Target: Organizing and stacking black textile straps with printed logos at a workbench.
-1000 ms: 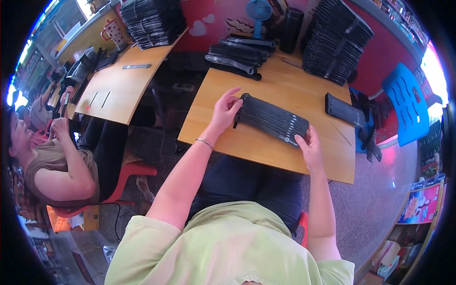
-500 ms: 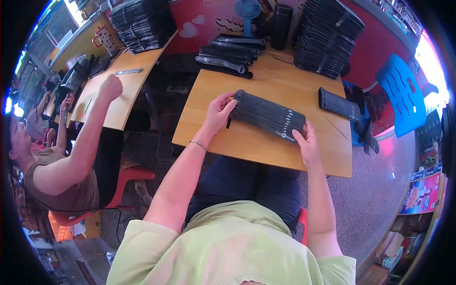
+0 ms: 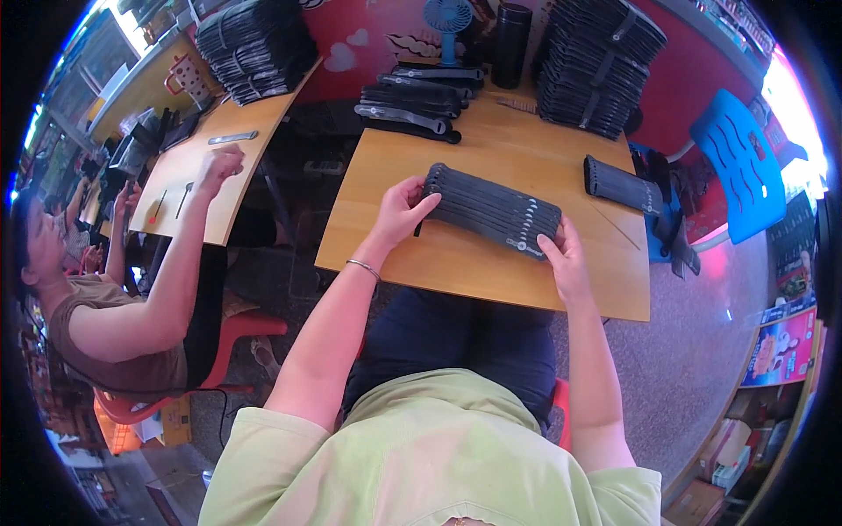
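Hands meet at either end of a row of flat black straps (image 3: 493, 213) packed side by side into a long ribbed bundle on a smooth wooden table (image 3: 491, 272). The left hand (image 3: 402, 210) curls its fingers over the bundle's left end, thumb against the near side, while the right hand (image 3: 564, 256) presses its fingers onto the right end; the bundle lies slantwise between the two, resting on the tabletop. A thin bracelet (image 3: 361, 267) circles the left wrist. Beyond it lie a smaller black roll (image 3: 621, 185), loose strap bundles (image 3: 412, 98) and a tall dark stack (image 3: 596, 66) beside a black cylinder (image 3: 510, 33) and a small blue fan (image 3: 447, 19). At a neighbouring table, a seated person (image 3: 114, 316) raises a fist.
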A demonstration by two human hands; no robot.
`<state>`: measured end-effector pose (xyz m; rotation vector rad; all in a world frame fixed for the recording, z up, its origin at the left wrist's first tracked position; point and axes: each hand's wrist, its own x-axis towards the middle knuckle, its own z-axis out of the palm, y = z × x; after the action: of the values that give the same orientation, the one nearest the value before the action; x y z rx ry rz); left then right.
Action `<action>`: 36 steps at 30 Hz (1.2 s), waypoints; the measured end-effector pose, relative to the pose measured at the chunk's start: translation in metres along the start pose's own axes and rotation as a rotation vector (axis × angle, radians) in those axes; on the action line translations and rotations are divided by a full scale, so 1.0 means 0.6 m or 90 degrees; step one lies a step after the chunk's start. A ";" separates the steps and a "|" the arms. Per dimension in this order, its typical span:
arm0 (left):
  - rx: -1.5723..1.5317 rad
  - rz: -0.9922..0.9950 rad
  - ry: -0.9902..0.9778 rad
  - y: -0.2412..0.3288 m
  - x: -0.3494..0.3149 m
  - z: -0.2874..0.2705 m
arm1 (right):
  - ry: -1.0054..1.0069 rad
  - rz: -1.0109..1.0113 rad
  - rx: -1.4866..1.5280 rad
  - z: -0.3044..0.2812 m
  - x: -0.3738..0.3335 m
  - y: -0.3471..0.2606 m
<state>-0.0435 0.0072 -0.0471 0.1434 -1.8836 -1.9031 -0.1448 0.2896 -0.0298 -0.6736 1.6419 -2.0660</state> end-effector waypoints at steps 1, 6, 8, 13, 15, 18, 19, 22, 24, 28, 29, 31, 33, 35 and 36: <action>0.011 -0.009 0.000 -0.001 0.000 -0.002 | 0.000 0.000 0.001 0.001 0.000 -0.002; 0.026 -0.009 -0.003 0.000 0.002 0.002 | -0.024 -0.025 -0.004 0.001 0.004 -0.001; 0.014 -0.024 0.012 0.001 0.002 0.002 | -0.027 -0.020 -0.004 0.004 0.003 -0.007; 0.021 -0.028 -0.007 0.006 0.002 0.001 | -0.030 -0.034 0.009 0.007 0.002 -0.007; 0.015 -0.017 -0.014 0.005 0.001 -0.001 | -0.032 -0.028 -0.005 0.005 0.001 -0.005; 0.019 -0.061 -0.010 0.016 -0.002 0.007 | -0.025 -0.025 -0.009 -0.002 0.001 0.004; 0.000 -0.062 -0.009 0.017 -0.002 0.009 | -0.025 -0.025 -0.009 -0.002 0.001 0.003; -0.015 -0.068 -0.012 0.024 -0.003 0.011 | -0.023 -0.016 -0.002 -0.003 0.000 0.003; -0.012 -0.073 -0.016 0.021 -0.001 0.010 | -0.030 -0.009 0.001 -0.005 0.000 0.004; 0.005 -0.082 -0.032 0.013 0.005 0.002 | -0.028 0.014 0.002 -0.006 0.000 0.000; 0.025 -0.100 -0.040 0.014 0.006 0.001 | -0.025 0.005 -0.019 -0.008 0.002 0.003; 0.002 -0.062 -0.034 0.009 0.009 -0.001 | -0.029 -0.005 -0.037 -0.009 0.007 0.008; -0.013 -0.021 -0.017 -0.001 0.007 -0.005 | -0.077 -0.016 -0.025 -0.005 0.015 0.010; 0.057 -0.037 -0.030 -0.010 0.004 -0.022 | -0.011 -0.007 -0.087 0.005 0.011 0.006; 0.078 -0.024 -0.012 -0.007 0.005 -0.017 | 0.003 -0.004 -0.040 -0.002 0.010 0.017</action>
<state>-0.0431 -0.0034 -0.0509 0.2029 -2.0236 -1.8195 -0.1502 0.2844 -0.0391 -0.6954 1.7163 -2.0295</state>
